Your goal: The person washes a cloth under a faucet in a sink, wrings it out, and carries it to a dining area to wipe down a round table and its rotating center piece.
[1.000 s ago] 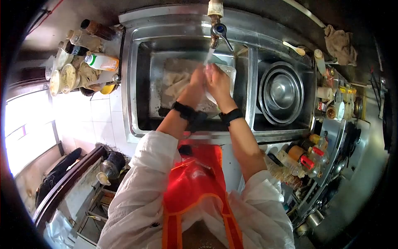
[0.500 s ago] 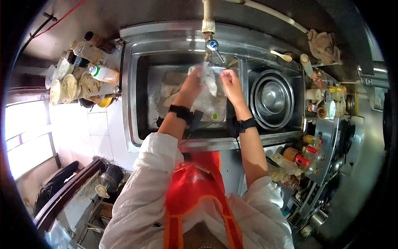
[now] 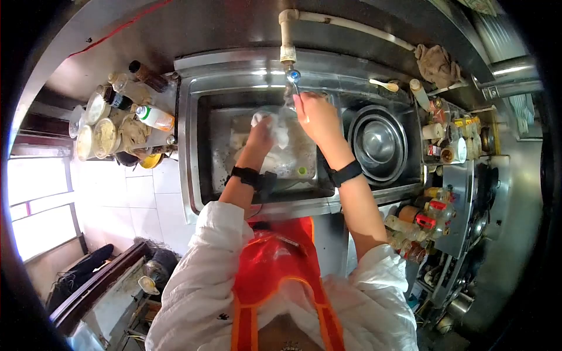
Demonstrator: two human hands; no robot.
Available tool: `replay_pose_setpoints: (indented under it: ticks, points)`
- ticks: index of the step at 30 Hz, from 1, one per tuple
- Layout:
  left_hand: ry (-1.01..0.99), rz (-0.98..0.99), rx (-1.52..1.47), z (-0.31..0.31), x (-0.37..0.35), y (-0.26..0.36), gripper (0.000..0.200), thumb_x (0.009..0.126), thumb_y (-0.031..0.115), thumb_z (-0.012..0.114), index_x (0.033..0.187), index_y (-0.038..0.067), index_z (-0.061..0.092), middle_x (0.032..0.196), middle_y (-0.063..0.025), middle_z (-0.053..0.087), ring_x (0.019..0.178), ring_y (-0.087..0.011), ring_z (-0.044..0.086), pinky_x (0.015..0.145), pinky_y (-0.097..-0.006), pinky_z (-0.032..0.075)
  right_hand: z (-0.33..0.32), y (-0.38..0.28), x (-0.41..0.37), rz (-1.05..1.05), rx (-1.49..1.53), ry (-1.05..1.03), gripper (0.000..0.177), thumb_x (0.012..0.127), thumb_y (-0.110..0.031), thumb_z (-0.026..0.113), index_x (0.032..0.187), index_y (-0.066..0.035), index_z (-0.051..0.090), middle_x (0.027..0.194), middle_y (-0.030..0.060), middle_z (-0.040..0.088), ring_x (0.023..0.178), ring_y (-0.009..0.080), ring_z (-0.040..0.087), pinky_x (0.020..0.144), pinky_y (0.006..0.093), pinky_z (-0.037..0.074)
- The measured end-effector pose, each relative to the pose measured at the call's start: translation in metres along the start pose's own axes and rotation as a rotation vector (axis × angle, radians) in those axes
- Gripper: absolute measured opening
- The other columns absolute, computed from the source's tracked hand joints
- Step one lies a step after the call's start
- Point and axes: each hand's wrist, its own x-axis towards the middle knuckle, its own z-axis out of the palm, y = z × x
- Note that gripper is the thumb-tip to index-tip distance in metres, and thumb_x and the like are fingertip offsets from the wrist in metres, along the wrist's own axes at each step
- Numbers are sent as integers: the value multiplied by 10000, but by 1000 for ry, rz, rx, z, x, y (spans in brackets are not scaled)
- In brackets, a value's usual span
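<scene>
My left hand (image 3: 261, 138) is closed on a white cloth (image 3: 280, 137) over the left basin of the metal sink (image 3: 193, 88). My right hand (image 3: 318, 117) is up at the tap (image 3: 293, 76), its fingers closed at the lever below the blue-marked knob. Water in the basin lies around pale cloth, partly hidden by my left hand. A small green round thing (image 3: 302, 171) rests in the basin, right of the cloth.
Nested metal bowls (image 3: 376, 143) sit in the right basin. A spoon (image 3: 384, 85) lies on the sink's back ledge. Jars and bottles (image 3: 155, 117) crowd the left shelf; more bottles (image 3: 433, 216) stand at the right. A brown rag (image 3: 438, 65) hangs at the back right.
My right hand has moved up and left from beside the cloth to the tap lever. My left hand has moved slightly down and left with the white cloth. The camera view has shifted a little.
</scene>
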Motion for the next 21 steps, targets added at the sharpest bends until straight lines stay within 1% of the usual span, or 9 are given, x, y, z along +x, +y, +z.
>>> replay_pose_setpoints:
  ticks: [1, 5, 7, 8, 13, 15, 17, 19, 21]
  points:
    - [134, -315, -376, 6, -9, 10, 447, 668, -5, 619, 1099, 33, 507, 914, -79, 578, 919, -189, 545, 789, -308, 439, 2, -6, 1, 16, -29, -54, 317, 878, -268, 394, 767, -20, 558, 690, 187, 579, 639, 357, 571, 577, 439, 455]
    - [174, -302, -162, -24, -25, 14, 315, 753, 100, 582, 1060, 61, 527, 964, -86, 579, 925, -199, 554, 752, -353, 466, 23, -2, 2, 77, 54, -17, 322, 885, -273, 395, 751, -24, 549, 726, 188, 586, 652, 375, 565, 591, 446, 452]
    - [-151, 331, 592, -49, -32, 9, 313, 841, 190, 522, 1119, 52, 479, 1032, -93, 561, 899, -230, 567, 744, -360, 488, 19, -4, -10, 122, 61, -41, 321, 886, -283, 397, 827, -19, 570, 742, 188, 592, 680, 367, 573, 610, 435, 455]
    - [75, -182, -79, -10, -56, 47, 349, 838, 192, 533, 1149, 48, 467, 1067, -86, 553, 943, -237, 557, 779, -349, 476, 16, -5, -25, 67, 117, 23, 315, 885, -288, 404, 888, -20, 570, 769, 185, 595, 698, 359, 575, 620, 425, 455]
    - [91, -142, 28, -39, -92, 78, 317, 782, 186, 600, 1071, 82, 518, 975, -63, 583, 881, -229, 585, 714, -387, 506, 18, 11, -126, 47, 638, -222, 265, 848, -253, 500, 1021, -60, 559, 863, 113, 572, 747, 300, 555, 673, 377, 423]
    - [-99, 152, 337, -59, -101, 73, 304, 783, 165, 592, 1066, 78, 521, 985, -67, 578, 886, -226, 584, 710, -390, 504, 57, 53, -167, -251, 46, -39, 214, 830, -225, 527, 993, -96, 575, 822, 82, 559, 704, 244, 548, 713, 347, 375]
    - [241, -203, 109, -62, -98, 78, 299, 780, 137, 582, 1066, 73, 522, 1011, -78, 569, 926, -234, 566, 720, -386, 494, 44, 46, -172, -58, 213, -130, 178, 830, -217, 522, 968, -129, 590, 799, 54, 552, 671, 188, 542, 729, 318, 328]
    - [-205, 599, 1199, -98, -100, 61, 294, 781, 132, 573, 1065, 73, 522, 1030, -89, 561, 951, -246, 551, 749, -387, 477, 40, 38, -177, 219, 363, -92, 164, 824, -235, 520, 930, -130, 587, 765, 24, 528, 661, 161, 513, 711, 321, 273]
    - [-117, 277, 782, -75, -114, 65, 295, 779, 131, 574, 1064, 70, 522, 1030, -91, 560, 949, -250, 550, 768, -388, 468, 36, 35, -193, 247, 369, -114, 171, 831, -240, 510, 944, -134, 580, 775, 3, 523, 632, 144, 496, 700, 298, 245]
